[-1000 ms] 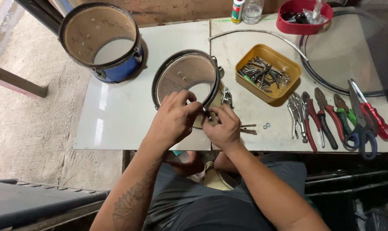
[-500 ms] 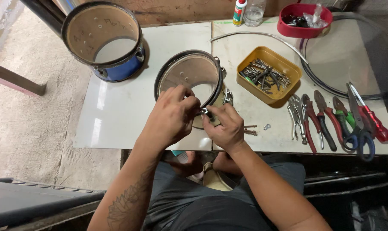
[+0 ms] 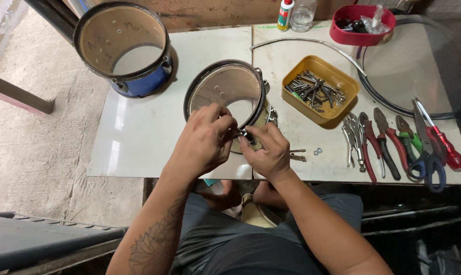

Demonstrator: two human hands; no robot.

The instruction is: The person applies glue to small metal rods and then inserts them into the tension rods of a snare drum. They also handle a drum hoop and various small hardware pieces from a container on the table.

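A white table is filling the frame's middle, a blue drum sitting upper left. A cream drum shell is lying at centre. The left hand is gripping its near rim; the right hand is pinching a small metal lug there.

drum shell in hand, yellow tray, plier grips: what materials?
Drum shell: looks like wood ply inside, matte tan, with a shiny metal rim. Yellow tray: likely plastic, smooth moulded corners. Plier grips: probably rubbery plastic sleeves, red and black, on steel jaws.
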